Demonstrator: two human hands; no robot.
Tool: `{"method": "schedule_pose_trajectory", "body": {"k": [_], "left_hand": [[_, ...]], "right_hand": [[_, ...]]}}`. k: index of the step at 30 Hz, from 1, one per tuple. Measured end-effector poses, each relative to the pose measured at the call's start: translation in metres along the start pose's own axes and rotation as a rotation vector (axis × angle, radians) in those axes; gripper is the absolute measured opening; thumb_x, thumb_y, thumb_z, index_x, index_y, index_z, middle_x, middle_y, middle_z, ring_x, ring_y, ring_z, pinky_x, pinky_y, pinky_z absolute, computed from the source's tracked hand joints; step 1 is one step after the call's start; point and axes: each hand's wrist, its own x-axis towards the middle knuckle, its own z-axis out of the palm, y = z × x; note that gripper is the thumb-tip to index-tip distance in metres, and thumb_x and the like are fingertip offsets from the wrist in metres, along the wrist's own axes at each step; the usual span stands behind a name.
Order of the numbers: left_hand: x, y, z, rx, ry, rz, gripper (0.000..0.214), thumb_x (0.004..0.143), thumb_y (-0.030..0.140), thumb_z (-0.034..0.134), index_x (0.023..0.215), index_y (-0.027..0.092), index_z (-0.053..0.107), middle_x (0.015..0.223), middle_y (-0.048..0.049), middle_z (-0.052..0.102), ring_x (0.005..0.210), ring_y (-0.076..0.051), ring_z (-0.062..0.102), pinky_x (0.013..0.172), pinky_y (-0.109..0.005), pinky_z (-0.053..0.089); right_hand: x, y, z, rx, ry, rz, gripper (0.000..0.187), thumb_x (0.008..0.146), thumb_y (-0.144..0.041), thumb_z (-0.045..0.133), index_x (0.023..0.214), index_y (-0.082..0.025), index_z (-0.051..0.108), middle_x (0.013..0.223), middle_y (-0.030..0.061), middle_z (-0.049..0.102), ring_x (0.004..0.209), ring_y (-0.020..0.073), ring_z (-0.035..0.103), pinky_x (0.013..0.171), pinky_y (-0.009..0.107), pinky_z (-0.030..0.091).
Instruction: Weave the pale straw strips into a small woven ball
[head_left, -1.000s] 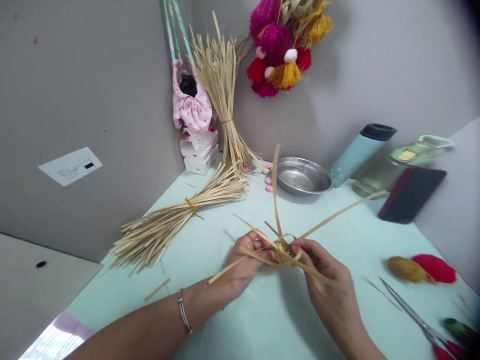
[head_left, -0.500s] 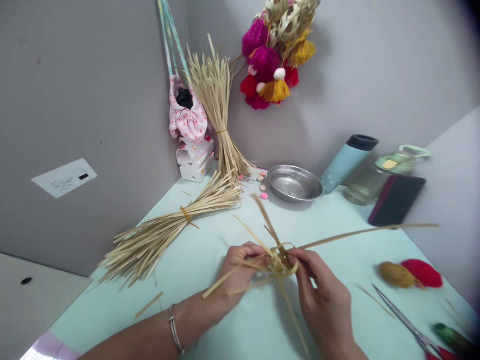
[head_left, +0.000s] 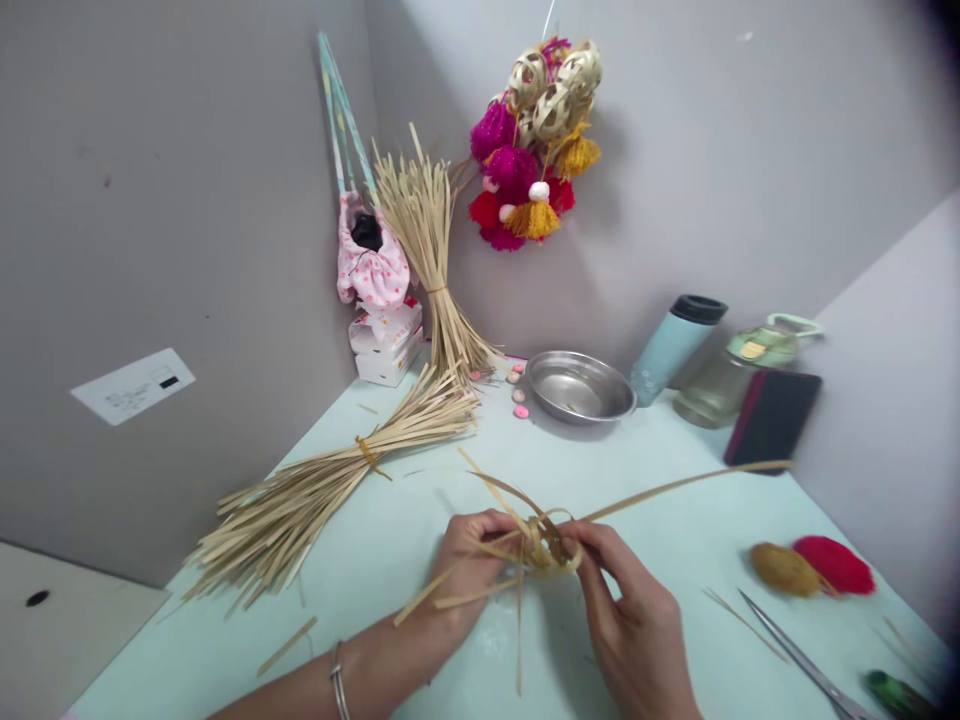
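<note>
Between my two hands is a small, loosely woven piece of straw-coloured strips [head_left: 541, 545], with long loose ends sticking out several ways. My left hand [head_left: 471, 562] grips its left side, fingers closed around the strips. My right hand [head_left: 626, 600] pinches its right edge between thumb and fingertips, where a strip loops around. One long strip [head_left: 675, 488] runs out to the right toward the phone. A bound bundle of flat strips [head_left: 322, 480] lies on the table to the left of my hands. My fingers hide parts of the weave.
A steel bowl [head_left: 581, 388], blue tumbler [head_left: 679, 345], green bottle [head_left: 739, 365] and phone [head_left: 776, 420] stand at the back. Scissors [head_left: 799, 655] and yarn balls [head_left: 810, 567] lie right. An upright strip bundle [head_left: 435, 270] leans in the corner; tasselled woven balls [head_left: 532, 150] hang on the wall.
The view has tilted up slightly. One strip above the weave now bends over to the left, and the strip hanging below points straighter down. Both hands keep their hold.
</note>
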Motion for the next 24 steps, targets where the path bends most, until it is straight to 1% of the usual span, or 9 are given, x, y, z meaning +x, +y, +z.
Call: {"method": "schedule_pose_trajectory", "body": {"k": [4, 6, 7, 8, 11, 14, 18, 22, 24], "left_hand": [[-0.0006, -0.0004, 0.0025, -0.044, -0.018, -0.016, 0.041, 0.058, 0.050, 0.082, 0.070, 0.013, 0.072, 0.071, -0.0055, 0.067, 0.070, -0.017, 0.059, 0.073, -0.029, 0.045], [0.0010, -0.0023, 0.0032, -0.051, -0.042, 0.018, 0.039, 0.061, 0.051, 0.079, 0.069, 0.014, 0.071, 0.071, -0.0049, 0.067, 0.070, -0.017, 0.059, 0.075, -0.030, 0.045], [0.0018, -0.0033, 0.0034, -0.034, -0.030, 0.048, 0.038, 0.063, 0.052, 0.078, 0.067, 0.015, 0.070, 0.070, -0.0045, 0.066, 0.070, -0.017, 0.059, 0.075, -0.030, 0.045], [0.0023, -0.0042, 0.0036, 0.017, -0.040, 0.076, 0.037, 0.066, 0.051, 0.076, 0.072, 0.015, 0.071, 0.074, -0.0053, 0.068, 0.074, -0.018, 0.061, 0.078, -0.030, 0.045], [0.0019, -0.0054, 0.0041, 0.121, -0.010, 0.118, 0.038, 0.071, 0.053, 0.072, 0.080, 0.016, 0.073, 0.083, -0.0082, 0.070, 0.082, -0.022, 0.063, 0.085, -0.033, 0.046], [-0.0004, -0.0048, 0.0053, 0.118, 0.003, 0.109, 0.039, 0.071, 0.053, 0.072, 0.083, 0.016, 0.074, 0.087, -0.0095, 0.071, 0.087, -0.023, 0.064, 0.088, -0.035, 0.046], [-0.0009, -0.0049, 0.0063, 0.085, 0.009, 0.089, 0.039, 0.067, 0.052, 0.075, 0.079, 0.015, 0.074, 0.083, -0.0088, 0.071, 0.084, -0.023, 0.065, 0.087, -0.034, 0.047], [0.0010, -0.0059, 0.0051, 0.058, 0.034, 0.097, 0.041, 0.063, 0.054, 0.078, 0.075, 0.014, 0.075, 0.081, -0.0094, 0.071, 0.084, -0.023, 0.065, 0.083, -0.032, 0.047], [0.0017, -0.0061, 0.0042, 0.064, 0.030, 0.089, 0.043, 0.063, 0.054, 0.078, 0.076, 0.014, 0.075, 0.080, -0.0096, 0.070, 0.083, -0.023, 0.064, 0.082, -0.032, 0.048]], "right_hand": [[-0.0006, 0.0009, 0.0009, -0.002, -0.001, 0.005, 0.012, 0.094, -0.021, 0.051, 0.097, -0.022, 0.063, 0.087, 0.0031, 0.071, 0.077, 0.0166, 0.070, 0.069, 0.022, 0.053], [-0.0001, 0.0008, 0.0012, 0.005, 0.027, 0.021, 0.013, 0.094, -0.022, 0.051, 0.096, -0.022, 0.063, 0.086, 0.0033, 0.072, 0.077, 0.0171, 0.071, 0.070, 0.023, 0.054], [0.0002, 0.0010, 0.0012, 0.008, 0.046, 0.029, 0.013, 0.094, -0.023, 0.051, 0.095, -0.022, 0.064, 0.086, 0.0034, 0.073, 0.077, 0.0174, 0.071, 0.070, 0.023, 0.055], [0.0005, 0.0016, 0.0010, 0.010, 0.063, 0.036, 0.012, 0.093, -0.023, 0.052, 0.095, -0.022, 0.064, 0.086, 0.0035, 0.073, 0.076, 0.0176, 0.072, 0.070, 0.023, 0.055], [0.0012, 0.0045, 0.0002, 0.014, 0.085, 0.059, 0.012, 0.092, -0.026, 0.054, 0.094, -0.022, 0.066, 0.085, 0.0038, 0.074, 0.076, 0.0187, 0.072, 0.070, 0.024, 0.056], [0.0024, 0.0060, -0.0010, 0.042, 0.068, 0.100, 0.015, 0.092, -0.028, 0.054, 0.093, -0.021, 0.067, 0.086, 0.0048, 0.074, 0.077, 0.0195, 0.072, 0.070, 0.024, 0.056], [0.0051, 0.0037, -0.0024, 0.119, 0.040, 0.168, 0.018, 0.091, -0.031, 0.054, 0.091, -0.019, 0.067, 0.086, 0.0065, 0.074, 0.076, 0.0199, 0.072, 0.070, 0.024, 0.057], [0.0065, 0.0011, -0.0035, 0.190, 0.022, 0.199, 0.018, 0.091, -0.033, 0.055, 0.090, -0.019, 0.067, 0.087, 0.0072, 0.074, 0.076, 0.0194, 0.071, 0.071, 0.024, 0.057], [0.0064, 0.0004, -0.0038, 0.201, 0.015, 0.210, 0.018, 0.091, -0.034, 0.056, 0.090, -0.019, 0.067, 0.088, 0.0073, 0.074, 0.076, 0.0195, 0.071, 0.071, 0.024, 0.058]]}}
